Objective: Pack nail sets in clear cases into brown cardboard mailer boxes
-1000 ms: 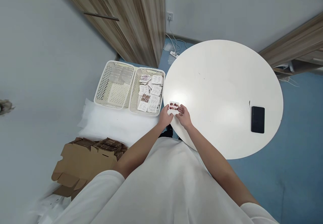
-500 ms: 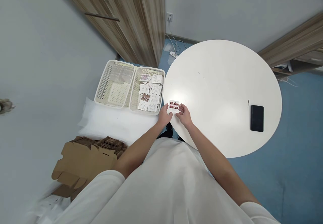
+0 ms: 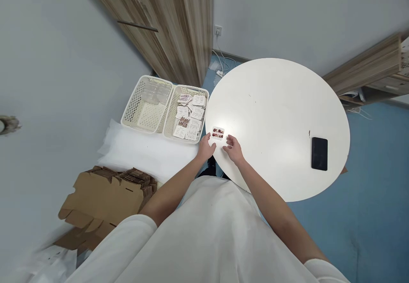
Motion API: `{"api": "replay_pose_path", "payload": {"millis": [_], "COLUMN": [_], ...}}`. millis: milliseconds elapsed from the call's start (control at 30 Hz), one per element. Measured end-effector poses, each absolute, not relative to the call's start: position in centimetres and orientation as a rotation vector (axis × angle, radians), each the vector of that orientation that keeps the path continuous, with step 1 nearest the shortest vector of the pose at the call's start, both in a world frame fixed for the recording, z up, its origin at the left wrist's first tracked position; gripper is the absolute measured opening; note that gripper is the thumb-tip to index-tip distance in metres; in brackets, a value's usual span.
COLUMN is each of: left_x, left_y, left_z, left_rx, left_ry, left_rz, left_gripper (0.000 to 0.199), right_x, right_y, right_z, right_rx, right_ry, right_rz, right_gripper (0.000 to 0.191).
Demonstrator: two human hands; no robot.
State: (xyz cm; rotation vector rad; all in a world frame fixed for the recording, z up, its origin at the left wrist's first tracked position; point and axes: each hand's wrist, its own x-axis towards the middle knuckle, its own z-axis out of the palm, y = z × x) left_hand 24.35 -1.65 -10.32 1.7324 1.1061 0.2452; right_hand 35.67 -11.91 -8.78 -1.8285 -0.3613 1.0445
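Observation:
A small white card with two rows of red and pink nail-shaped pieces (image 3: 218,133) lies at the left edge of the round white table (image 3: 275,104). Just below and left of the card is my left hand (image 3: 205,147), its thumb and fingers apart. My right hand (image 3: 233,148) is over the table to the right of the card, fingers spread and slightly curled, a small gap between it and the card. Neither hand holds anything.
Left of the table, one white basket (image 3: 187,138) holds many cards; another (image 3: 128,123) holds clear plastic pieces. Nearer are white sheets (image 3: 140,151) and flattened cardboard boxes (image 3: 102,195). A black flat object (image 3: 319,153) lies on the table's right side.
My hands have come away from the card, which now lies on the table between them. The camera view has shifted slightly.

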Motion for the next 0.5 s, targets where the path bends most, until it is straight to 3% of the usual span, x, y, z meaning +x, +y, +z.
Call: {"api": "replay_pose_path", "payload": {"millis": [500], "left_x": [22.9], "left_y": [-7.4], "left_z": [-8.1], "left_rx": [1.682], "left_ry": [1.278], "left_rz": [0.360], "left_gripper": [0.041], "right_x": [37.8], "right_y": [-17.7], "right_z": [-7.5], "right_rx": [-1.773], "right_ry": [-0.485], "right_rz": [1.148], "right_gripper": [0.040]}}
